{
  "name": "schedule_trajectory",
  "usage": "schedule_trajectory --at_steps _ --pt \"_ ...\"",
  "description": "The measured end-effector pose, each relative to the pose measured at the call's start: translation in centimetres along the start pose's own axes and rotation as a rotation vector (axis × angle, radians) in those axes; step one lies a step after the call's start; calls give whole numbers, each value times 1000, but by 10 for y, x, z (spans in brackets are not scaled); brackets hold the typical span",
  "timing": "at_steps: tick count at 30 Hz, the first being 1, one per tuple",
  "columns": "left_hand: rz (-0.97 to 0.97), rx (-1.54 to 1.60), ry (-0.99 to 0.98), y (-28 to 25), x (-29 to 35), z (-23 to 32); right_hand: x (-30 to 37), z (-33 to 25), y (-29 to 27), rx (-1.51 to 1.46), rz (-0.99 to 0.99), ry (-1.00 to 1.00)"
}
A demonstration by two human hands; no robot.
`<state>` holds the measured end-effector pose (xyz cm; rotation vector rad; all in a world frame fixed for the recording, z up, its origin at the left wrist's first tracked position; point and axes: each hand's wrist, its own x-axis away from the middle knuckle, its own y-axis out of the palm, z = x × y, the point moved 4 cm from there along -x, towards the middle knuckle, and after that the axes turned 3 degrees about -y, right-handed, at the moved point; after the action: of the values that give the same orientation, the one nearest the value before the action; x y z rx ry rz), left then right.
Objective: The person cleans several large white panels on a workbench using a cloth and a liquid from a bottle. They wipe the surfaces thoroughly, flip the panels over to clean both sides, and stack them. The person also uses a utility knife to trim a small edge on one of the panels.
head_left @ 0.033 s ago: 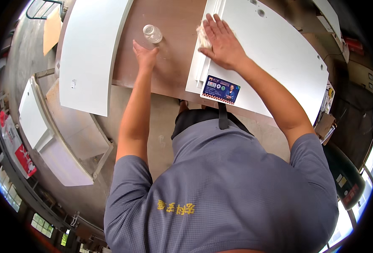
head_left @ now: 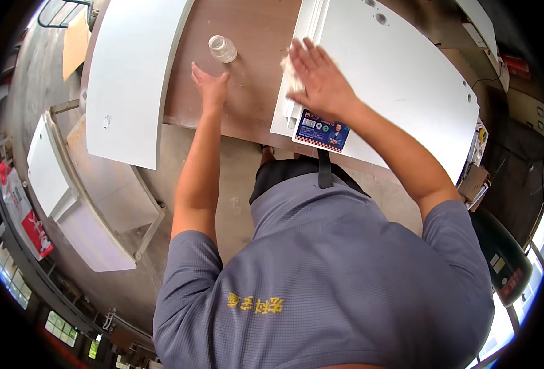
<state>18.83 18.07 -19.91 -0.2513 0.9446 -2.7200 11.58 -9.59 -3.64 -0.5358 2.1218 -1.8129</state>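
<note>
My right hand (head_left: 322,83) lies over a bunched white cloth (head_left: 290,74) at the left edge of a stack of white panels (head_left: 407,80). Its fingers stretch forward, and the cloth shows between them and the thumb. My left hand (head_left: 210,85) is open over the brown tabletop (head_left: 253,92), thumb and fingers apart, with nothing in it. Just beyond that hand stands a clear glass jar (head_left: 223,49), not touched. A dark blue printed card (head_left: 321,130) sits at the near edge of the stack, partly under my right wrist.
Left of the brown strip lies another long white panel (head_left: 130,80), overhanging the table's near edge. On the floor side at left, a low frame (head_left: 121,197) carries more white pieces. Several dark holes mark the right panel's far edge. A dark green rounded object (head_left: 502,258) stands at lower right.
My right hand and the cloth have slid toward me and slightly left along the panel edge, and now cover the card's top corner. My left hand has shifted slightly, staying open.
</note>
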Motion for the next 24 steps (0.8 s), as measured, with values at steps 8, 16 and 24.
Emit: schedule_trajectory --at_steps 8,16,24 --pt "-265 476 -140 -36 124 28 -25 31 7 158 61 89" --pt "-471 534 -231 -21 188 119 46 93 6 15 121 346" --pt "-401 419 -194 2 170 141 71 101 1 -17 169 402"
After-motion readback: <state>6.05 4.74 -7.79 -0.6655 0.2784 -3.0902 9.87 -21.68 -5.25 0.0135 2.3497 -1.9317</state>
